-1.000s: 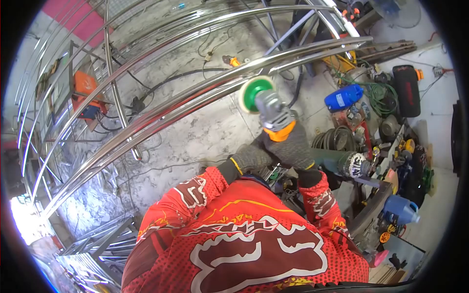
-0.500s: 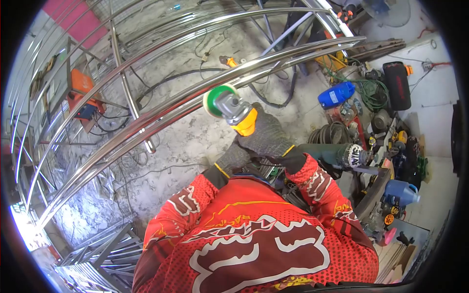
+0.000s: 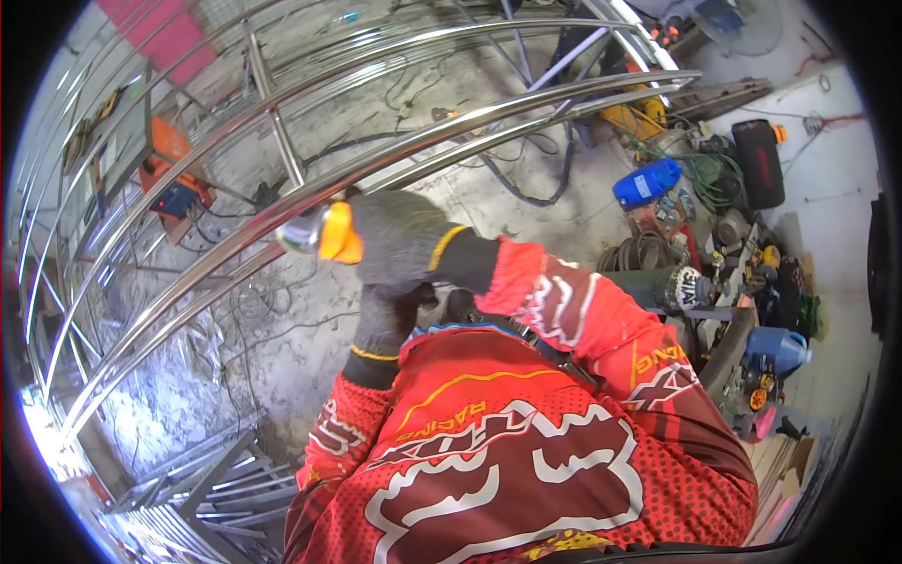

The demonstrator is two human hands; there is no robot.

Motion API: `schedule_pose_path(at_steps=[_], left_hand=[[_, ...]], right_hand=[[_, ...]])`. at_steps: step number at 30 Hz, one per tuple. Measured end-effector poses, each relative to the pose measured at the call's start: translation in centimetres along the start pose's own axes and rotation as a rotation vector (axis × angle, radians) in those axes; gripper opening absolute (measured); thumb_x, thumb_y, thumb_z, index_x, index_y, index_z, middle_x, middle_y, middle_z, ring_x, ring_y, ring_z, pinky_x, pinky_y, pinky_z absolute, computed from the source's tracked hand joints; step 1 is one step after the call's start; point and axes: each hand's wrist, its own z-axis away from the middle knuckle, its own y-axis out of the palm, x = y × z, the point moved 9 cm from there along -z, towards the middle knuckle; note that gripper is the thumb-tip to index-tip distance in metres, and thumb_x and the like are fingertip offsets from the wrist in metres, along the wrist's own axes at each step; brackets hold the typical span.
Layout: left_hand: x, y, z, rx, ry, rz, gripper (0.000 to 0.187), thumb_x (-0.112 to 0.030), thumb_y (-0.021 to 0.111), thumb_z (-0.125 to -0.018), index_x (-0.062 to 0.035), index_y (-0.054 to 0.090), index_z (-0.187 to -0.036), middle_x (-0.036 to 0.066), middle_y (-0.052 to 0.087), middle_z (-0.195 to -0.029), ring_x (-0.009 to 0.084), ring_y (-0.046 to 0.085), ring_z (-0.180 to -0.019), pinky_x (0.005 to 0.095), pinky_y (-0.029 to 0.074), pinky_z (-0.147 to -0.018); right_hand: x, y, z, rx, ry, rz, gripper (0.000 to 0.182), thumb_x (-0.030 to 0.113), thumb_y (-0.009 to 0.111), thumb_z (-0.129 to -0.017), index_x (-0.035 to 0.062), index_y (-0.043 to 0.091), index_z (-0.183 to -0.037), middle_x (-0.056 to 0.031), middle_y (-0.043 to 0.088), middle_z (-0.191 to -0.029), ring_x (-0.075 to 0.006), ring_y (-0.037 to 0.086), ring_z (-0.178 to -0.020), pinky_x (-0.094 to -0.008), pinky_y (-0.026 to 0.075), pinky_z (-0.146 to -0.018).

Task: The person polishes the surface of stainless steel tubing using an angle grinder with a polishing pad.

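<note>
An angle grinder point(image 3: 340, 235) with a yellow collar and metal head is held up against the lower curved steel tubes point(image 3: 324, 193). My right hand point(image 3: 404, 230), in a grey knit glove with a yellow cuff edge, wraps round its front body. Just below and closer to my chest, my left hand point(image 3: 383, 315), gloved alike, is closed at the rear of the grinder. That rear part is mostly hidden by the gloves and wrists. The grinder's head overlaps the tubes in this view, and its disc side faces left, blurred.
Curved shiny tubes cross the scene, joined by a short upright point(image 3: 277, 122). Beyond them stands an orange machine point(image 3: 169, 155). Cables point(image 3: 540, 199) lie on the dusty floor. At right are a blue container point(image 3: 648, 181), a dark gas cylinder point(image 3: 648, 285) and a blue jug point(image 3: 778, 348).
Both hands and the grinder have moved left along the tubes, and the grinder has turned so its head points left. The green disc, plain before, is now largely out of sight.
</note>
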Motion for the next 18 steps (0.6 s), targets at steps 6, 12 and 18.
schedule_pose_path(at_steps=[6,12,18], left_hand=[[0.7,-8.3,1.3,-0.056,-0.060,-0.079,0.038,-0.034,0.063,-0.095,-0.0121,0.063,-0.126,0.009,0.070,-0.111,0.0249,0.067,-0.092,0.0407,0.053,-0.077],[3.6,-3.0,-0.6,-0.043,-0.176,-0.109,0.025,-0.019,0.061,-0.095,-0.0097,0.063,-0.119,0.010,0.069,-0.103,0.0250,0.067,-0.084,0.0402,0.056,-0.069],[8.1,4.5,-5.2,0.001,-0.376,-0.267,0.031,-0.011,0.070,-0.089,-0.0081,0.063,-0.119,0.007,0.068,-0.095,0.0197,0.066,-0.075,0.0346,0.055,-0.062]], right_hand=[[2.4,0.7,-0.1,-0.074,-0.014,-0.069,0.056,0.019,0.079,-0.067,-0.0072,0.057,-0.111,-0.0227,0.071,-0.088,-0.0397,0.072,-0.088,-0.0468,0.056,-0.077],[-4.3,-0.8,3.8,-0.116,0.132,-0.160,0.068,0.025,0.079,-0.069,-0.0063,0.049,-0.122,-0.0235,0.070,-0.090,-0.0418,0.070,-0.088,-0.0495,0.055,-0.076],[-13.5,-3.4,8.4,-0.249,0.324,-0.248,0.072,0.028,0.079,-0.066,-0.0075,0.046,-0.120,-0.0253,0.069,-0.090,-0.0415,0.070,-0.087,-0.0492,0.055,-0.077]])
